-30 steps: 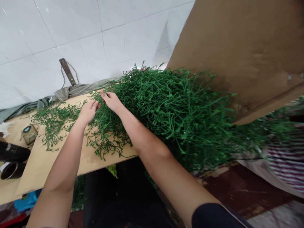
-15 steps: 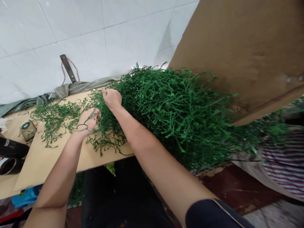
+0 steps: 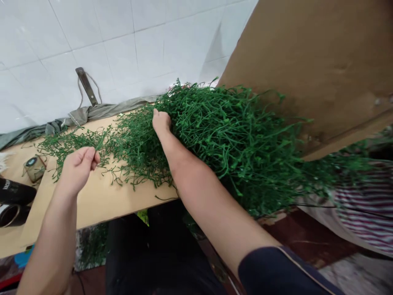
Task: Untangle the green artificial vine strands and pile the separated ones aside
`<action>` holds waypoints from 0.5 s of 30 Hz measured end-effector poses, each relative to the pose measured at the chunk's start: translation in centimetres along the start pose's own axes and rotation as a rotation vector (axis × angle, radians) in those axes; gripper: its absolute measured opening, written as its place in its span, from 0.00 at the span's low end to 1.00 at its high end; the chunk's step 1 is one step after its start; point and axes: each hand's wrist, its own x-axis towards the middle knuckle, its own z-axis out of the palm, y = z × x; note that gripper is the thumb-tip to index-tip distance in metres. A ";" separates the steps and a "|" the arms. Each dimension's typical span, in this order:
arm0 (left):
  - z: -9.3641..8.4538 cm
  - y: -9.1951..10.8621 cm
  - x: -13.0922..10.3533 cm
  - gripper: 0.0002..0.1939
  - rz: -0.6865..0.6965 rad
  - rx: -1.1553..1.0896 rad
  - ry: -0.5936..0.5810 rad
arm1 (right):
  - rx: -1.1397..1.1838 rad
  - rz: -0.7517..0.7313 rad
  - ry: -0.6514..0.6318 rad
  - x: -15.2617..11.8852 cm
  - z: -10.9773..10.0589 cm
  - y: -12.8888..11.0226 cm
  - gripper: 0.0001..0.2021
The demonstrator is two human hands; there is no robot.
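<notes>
A big heap of thin green plant stems (image 3: 221,135) with small forked tips covers the right part of the tan board (image 3: 123,205). My left hand (image 3: 78,166) is closed in a pinch above the board, with a green stem (image 3: 100,141) standing up from its fingertips. At the left edge of the heap, my right hand (image 3: 161,122) is closed, thumb against the fingers. Whatever it may hold is hidden. Looser stems (image 3: 70,143) lie scattered behind my left hand.
A large brown cardboard sheet (image 3: 307,73) leans over the heap at the right. Black cylinders (image 3: 15,190) and a small box-shaped object (image 3: 34,168) stand at the left. Rolled grey cloth (image 3: 101,110) runs along the tiled wall. Striped fabric (image 3: 368,209) hangs at the far right.
My left hand has moved left and towards me, away from the heap; the stem that lay across it now rises from its fingertips. My right hand has shifted right, further over the heap.
</notes>
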 end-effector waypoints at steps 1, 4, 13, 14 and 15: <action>0.2 -0.3 0.7 0.14 -0.001 -0.008 0.005 | 0.062 -0.039 0.006 -0.1 0.1 0.1 0.28; 2.1 -1.5 4.1 0.13 0.001 -0.009 0.029 | 0.296 -0.146 -0.033 -1.1 0.5 -1.4 0.29; 6.6 -5.5 11.6 0.08 -0.405 -0.293 0.150 | 0.752 -0.103 -0.083 -3.4 -2.7 -2.8 0.27; 6.9 -5.7 11.8 0.08 -0.423 -0.268 0.115 | 0.775 -0.105 -0.092 -3.5 -2.9 -2.6 0.26; 7.3 -5.8 11.9 0.10 -0.416 -0.233 0.077 | 0.797 -0.106 -0.112 -3.7 -3.1 -2.5 0.26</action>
